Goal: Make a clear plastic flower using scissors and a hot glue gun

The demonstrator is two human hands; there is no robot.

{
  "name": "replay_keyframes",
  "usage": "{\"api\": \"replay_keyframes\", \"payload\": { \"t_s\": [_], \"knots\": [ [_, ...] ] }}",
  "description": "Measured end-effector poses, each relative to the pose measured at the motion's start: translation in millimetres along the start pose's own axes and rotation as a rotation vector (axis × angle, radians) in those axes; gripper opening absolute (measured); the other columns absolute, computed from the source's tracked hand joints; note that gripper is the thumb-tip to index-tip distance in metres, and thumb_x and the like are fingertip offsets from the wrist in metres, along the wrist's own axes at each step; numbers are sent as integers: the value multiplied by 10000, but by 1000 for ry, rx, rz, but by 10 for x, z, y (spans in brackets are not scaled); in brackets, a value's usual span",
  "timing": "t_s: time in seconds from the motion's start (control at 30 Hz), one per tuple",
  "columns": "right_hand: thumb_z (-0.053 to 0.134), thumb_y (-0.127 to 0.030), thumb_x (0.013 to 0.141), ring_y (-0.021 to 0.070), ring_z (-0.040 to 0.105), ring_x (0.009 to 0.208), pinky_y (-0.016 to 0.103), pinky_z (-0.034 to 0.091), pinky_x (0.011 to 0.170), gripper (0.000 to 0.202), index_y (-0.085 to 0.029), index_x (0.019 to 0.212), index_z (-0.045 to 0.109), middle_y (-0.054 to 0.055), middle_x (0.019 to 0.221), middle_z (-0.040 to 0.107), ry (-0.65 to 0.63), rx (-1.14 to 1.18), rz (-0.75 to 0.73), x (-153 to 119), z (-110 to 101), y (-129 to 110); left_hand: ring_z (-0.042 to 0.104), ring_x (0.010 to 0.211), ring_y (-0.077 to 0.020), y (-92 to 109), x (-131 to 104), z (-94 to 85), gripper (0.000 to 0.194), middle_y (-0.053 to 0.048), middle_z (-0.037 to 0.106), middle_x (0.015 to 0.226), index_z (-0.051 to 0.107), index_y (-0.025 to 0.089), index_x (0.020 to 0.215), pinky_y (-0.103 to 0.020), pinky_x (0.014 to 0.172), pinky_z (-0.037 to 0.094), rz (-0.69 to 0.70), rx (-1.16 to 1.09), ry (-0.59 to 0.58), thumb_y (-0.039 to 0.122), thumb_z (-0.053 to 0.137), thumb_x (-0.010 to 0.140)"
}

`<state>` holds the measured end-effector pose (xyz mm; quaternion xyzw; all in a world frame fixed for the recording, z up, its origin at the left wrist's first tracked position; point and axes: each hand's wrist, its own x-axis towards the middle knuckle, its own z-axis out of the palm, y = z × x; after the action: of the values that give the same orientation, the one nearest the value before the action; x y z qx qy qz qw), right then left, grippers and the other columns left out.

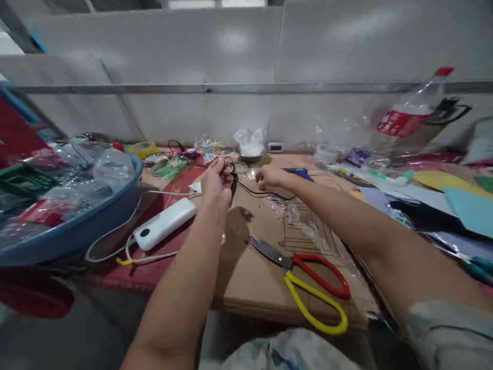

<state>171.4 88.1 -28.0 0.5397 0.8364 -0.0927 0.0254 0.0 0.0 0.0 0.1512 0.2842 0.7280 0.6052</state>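
Note:
My left hand (219,179) is raised over the far part of the cardboard (246,277), fingers closed on a looped black cable (254,192). That cable trails rightward across the board, passing below my right hand (268,177). The right fingers are curled together near the board; whatever they may pinch is too small to make out. Close to that hand lies a blue-handled tool (299,173), partly behind the forearm. Scissors (285,263) with one red and one yellow handle rest slightly open at the front of the cardboard.
On the left are a white power strip (165,224) with its cord and a blue basin (88,218) of plastic bottles. A metal bowl (251,156) holding clear plastic stands by the wall. Paper sheets (468,205) and a large red-labelled bottle (408,115) occupy the right.

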Motion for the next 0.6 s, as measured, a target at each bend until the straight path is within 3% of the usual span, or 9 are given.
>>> {"api": "replay_keyframes", "payload": {
  "t_s": [0.23, 0.4, 0.53, 0.6],
  "knots": [
    [749, -51, 671, 196, 652, 718, 257, 386, 615, 113, -128, 753, 740, 51, 737, 725, -15, 50, 15, -55, 1, -43, 453, 424, -3, 2, 33, -19, 159, 39, 610, 598, 590, 145, 743, -124, 421, 285, -13, 24, 36, 107, 678, 871],
    [727, -96, 771, 137, 609, 683, 231, 405, 603, 76, -152, 793, 680, 19, 738, 690, -13, 198, -62, -180, -176, 44, 456, 431, 3, -19, 61, -47, 134, 40, 607, 612, 600, 137, 772, -124, 425, 287, -13, 40, 45, 98, 658, 885],
    [720, -178, 838, 92, 549, 613, 209, 419, 572, 61, -178, 861, 664, -12, 720, 651, -75, 449, -208, -579, -457, 151, 448, 429, 5, -21, 62, -49, 138, 43, 599, 607, 596, 138, 769, -125, 426, 283, -15, 38, 54, 103, 668, 881],
    [791, -257, 795, 80, 516, 570, 203, 404, 543, 143, -173, 826, 680, -20, 686, 637, -267, 631, -353, -946, -622, 125, 443, 427, 4, -20, 56, -45, 133, 43, 598, 604, 601, 139, 769, -125, 424, 282, -16, 38, 55, 103, 673, 875]
  ]
}}
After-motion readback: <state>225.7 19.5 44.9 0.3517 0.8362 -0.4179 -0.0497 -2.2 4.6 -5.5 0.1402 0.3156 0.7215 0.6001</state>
